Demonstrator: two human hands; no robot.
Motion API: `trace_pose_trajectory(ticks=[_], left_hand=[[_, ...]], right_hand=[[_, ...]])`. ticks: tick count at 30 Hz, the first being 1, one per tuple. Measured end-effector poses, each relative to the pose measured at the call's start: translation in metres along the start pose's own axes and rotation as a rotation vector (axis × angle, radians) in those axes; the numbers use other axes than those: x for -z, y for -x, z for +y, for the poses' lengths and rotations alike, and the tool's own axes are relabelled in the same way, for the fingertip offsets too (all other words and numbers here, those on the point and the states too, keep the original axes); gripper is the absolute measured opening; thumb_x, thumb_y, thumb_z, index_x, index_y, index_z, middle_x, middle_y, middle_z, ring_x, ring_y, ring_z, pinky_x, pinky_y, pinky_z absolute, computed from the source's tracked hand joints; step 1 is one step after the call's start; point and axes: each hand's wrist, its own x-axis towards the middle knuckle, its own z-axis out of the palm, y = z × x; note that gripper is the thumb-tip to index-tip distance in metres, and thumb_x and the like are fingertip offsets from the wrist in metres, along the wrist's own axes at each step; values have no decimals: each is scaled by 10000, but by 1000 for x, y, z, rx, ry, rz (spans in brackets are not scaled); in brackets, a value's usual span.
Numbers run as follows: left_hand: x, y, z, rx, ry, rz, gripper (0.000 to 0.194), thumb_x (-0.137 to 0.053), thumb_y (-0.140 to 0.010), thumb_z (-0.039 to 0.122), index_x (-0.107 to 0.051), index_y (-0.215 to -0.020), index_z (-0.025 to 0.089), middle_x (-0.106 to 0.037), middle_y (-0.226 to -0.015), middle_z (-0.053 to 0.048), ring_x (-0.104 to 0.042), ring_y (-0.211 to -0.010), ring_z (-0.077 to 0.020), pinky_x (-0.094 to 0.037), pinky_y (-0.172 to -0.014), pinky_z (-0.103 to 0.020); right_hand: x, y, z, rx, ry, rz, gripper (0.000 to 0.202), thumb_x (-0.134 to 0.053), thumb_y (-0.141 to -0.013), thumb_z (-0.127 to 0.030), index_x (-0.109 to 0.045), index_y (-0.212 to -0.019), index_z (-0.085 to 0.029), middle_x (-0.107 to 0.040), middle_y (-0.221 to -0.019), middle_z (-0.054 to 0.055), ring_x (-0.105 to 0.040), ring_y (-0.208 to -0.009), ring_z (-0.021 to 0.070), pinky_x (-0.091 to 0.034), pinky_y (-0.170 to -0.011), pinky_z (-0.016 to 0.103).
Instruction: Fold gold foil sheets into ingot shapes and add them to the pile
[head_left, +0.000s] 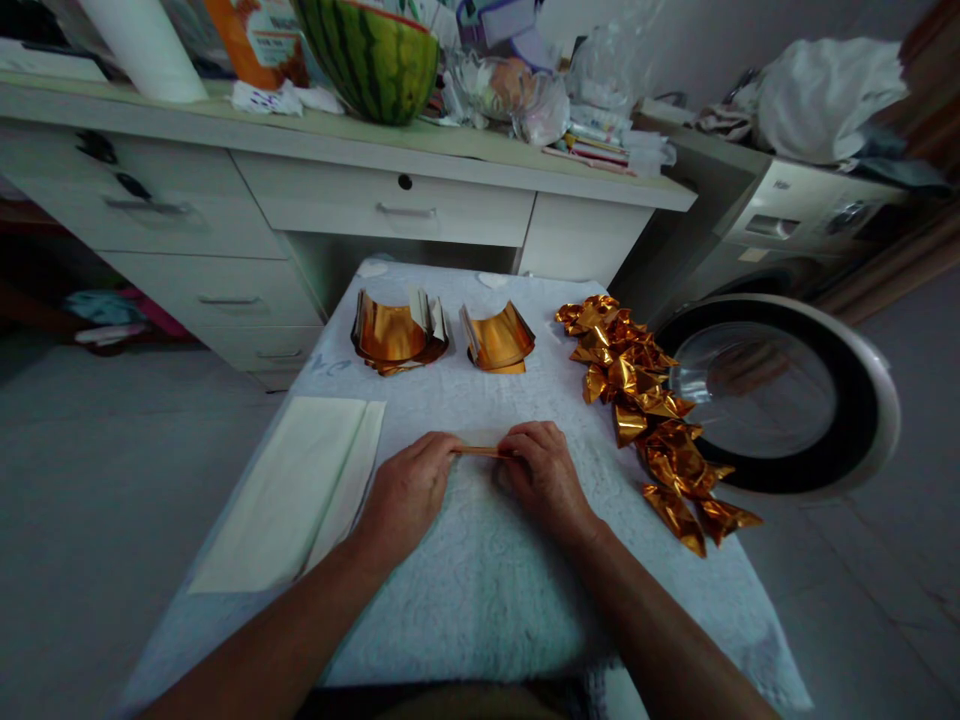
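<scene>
Between my two hands, low over the middle of the cloth-covered table, stretches a thin golden-brown strip. The fingers of my left hand pinch its left end. Its right end is pinched by my right hand. Beyond the hands lie two stacks of curved gold foil sheets, a larger one at the left and a smaller one beside it. Many folded gold foil pieces form a long heap to the right. Pale paper sheets lie flat to the left of my left hand.
The table wears a light blue cloth. Behind it stands a white counter with drawers, bearing a cut watermelon, plastic bags and a paper roll. At the right, a washing machine's round door stands open near the table edge.
</scene>
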Motion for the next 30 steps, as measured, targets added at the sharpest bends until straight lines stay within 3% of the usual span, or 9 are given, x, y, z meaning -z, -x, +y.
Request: trace_pose_trajectory(ticks=[7, 13, 21, 25, 30], left_hand=[[-1, -4, 4, 139, 174, 85, 227, -496, -884, 180, -562, -1101, 196, -685, -1063, -64, -669, -985, -202, -533, -884, -348], [1, -3, 4, 283, 288, 55, 186, -523, -903, 253, -560, -1079, 205, -710, -941, -34, -685, -859, -180, -526, -807, -314], [1, -2, 8, 348, 395, 46, 255, -519, -900, 241, -527, -1154, 218, -650, -845, 7, -630, -743, -140, -475, -708, -256], [1, -2, 8, 378, 471, 21, 252, -477, -918, 255, -519, -1163, 217, -621, -796, 21, -604, -678, -135, -433, -603, -233], [1, -4, 9, 421, 599, 8, 230, -471, -912, 237, -513, -1137, 206, -622, -752, 34, -597, -626, -128, -444, -614, -242]], right_hand=[[2, 1, 0, 25, -44, -9, 108, -579, -851, -118, -640, -902, -192, -647, -904, 55, -532, -891, 214, -420, -808, 365], [10, 1, -4, 45, -149, -36, 79, -537, -900, -187, -615, -890, -188, -624, -872, 57, -531, -864, 202, -426, -799, 355], [13, 2, -2, -137, -422, -61, 271, -473, -971, -396, -618, -857, -197, -604, -791, 30, -558, -769, 172, -442, -715, 307], [7, 4, 3, -286, -537, -42, 304, -506, -947, -468, -628, -879, -198, -603, -798, 27, -570, -748, 169, -459, -676, 284], [5, 4, 2, -448, -768, -52, 294, -569, -906, -487, -620, -885, -198, -632, -823, 19, -600, -766, 170, -486, -696, 279]])
